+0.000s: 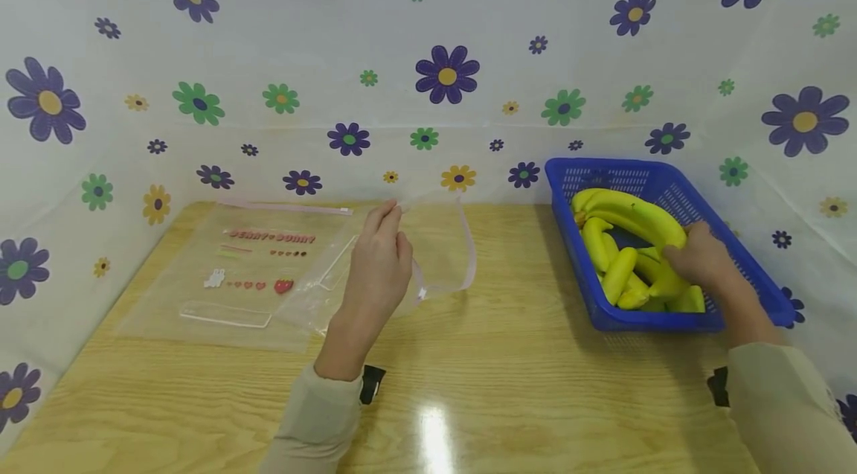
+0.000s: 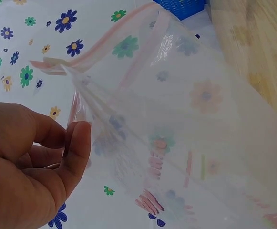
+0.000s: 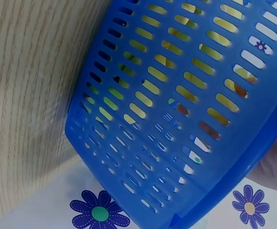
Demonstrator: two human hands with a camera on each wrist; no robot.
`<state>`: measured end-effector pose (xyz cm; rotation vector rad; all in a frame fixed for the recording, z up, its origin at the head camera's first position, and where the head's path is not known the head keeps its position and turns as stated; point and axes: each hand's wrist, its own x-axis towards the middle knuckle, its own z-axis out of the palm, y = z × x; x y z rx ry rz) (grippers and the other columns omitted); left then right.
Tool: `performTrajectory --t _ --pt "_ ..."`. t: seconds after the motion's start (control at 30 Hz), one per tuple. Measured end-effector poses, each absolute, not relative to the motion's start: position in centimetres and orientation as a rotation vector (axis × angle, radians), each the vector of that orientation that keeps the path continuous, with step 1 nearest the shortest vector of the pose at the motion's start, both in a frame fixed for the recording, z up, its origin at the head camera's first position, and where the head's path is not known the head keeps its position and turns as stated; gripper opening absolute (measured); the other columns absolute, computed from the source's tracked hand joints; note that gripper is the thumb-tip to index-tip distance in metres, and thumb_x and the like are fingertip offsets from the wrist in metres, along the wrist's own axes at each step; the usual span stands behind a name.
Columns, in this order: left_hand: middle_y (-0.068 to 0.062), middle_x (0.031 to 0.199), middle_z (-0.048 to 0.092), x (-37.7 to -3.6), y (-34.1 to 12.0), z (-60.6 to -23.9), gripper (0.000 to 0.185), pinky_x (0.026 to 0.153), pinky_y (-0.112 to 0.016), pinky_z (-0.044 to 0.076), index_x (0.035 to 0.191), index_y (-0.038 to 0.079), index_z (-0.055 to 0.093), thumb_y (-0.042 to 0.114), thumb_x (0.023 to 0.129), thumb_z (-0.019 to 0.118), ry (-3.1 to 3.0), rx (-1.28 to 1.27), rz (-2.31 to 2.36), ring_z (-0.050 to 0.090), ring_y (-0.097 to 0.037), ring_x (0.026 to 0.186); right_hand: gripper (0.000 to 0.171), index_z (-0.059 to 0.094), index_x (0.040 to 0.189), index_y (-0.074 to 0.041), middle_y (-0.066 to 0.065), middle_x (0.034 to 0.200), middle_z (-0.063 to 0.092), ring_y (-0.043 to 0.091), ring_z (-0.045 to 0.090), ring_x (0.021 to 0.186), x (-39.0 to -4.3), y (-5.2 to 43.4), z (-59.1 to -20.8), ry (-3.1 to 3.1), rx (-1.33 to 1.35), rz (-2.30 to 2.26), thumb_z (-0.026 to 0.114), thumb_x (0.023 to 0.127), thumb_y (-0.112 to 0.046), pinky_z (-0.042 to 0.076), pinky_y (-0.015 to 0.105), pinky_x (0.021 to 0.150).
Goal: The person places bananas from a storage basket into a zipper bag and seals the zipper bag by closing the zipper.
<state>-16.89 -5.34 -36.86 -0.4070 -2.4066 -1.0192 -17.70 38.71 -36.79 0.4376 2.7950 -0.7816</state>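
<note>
Our right hand is down inside the blue slotted plastic basket, its grip curled over 1 of the yellow bananas in the pile; whether the fingers fully enclose it we cannot tell. That banana's long axis appears to run from near right to far left. Our left hand pinches the pink-striped zip rim of a clear plastic zip bag, lifting it so the mouth stands open above the wooden counter. The open mouth lies to the left of the basket, well apart from it, facing roughly towards it. A 2nd clear zip bag with red printed hearts lies flat further left, just beside the held one.
</note>
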Motion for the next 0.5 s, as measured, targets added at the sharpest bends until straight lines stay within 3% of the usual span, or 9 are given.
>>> performTrajectory --t 0.3,0.5 --pt "-0.027 0.136 0.053 -17.0 -5.5 -36.8 0.036 0.098 -0.047 0.050 0.129 -0.016 0.055 -0.007 0.094 0.051 -2.396 -0.398 -1.022 0.055 -0.040 0.124 0.071 -0.005 0.143 0.022 0.047 0.120 0.033 0.051 0.045 0.101 -17.6 38.4 -35.2 2.842 0.435 -0.851 0.035 0.099 -0.017 0.047 0.061 0.088" --pt "-0.027 0.136 0.053 -16.9 -5.7 -36.8 0.036 0.097 -0.047 0.051 0.128 -0.016 0.055 -0.007 0.094 0.052 -2.393 -0.396 -1.012 0.056 -0.040 0.123 0.066 0.001 0.142 0.024 0.044 0.119 0.035 0.045 0.050 0.099 -17.7 38.7 -34.9 2.866 0.381 -1.028 0.035 0.102 -0.016 0.054 0.040 0.074"
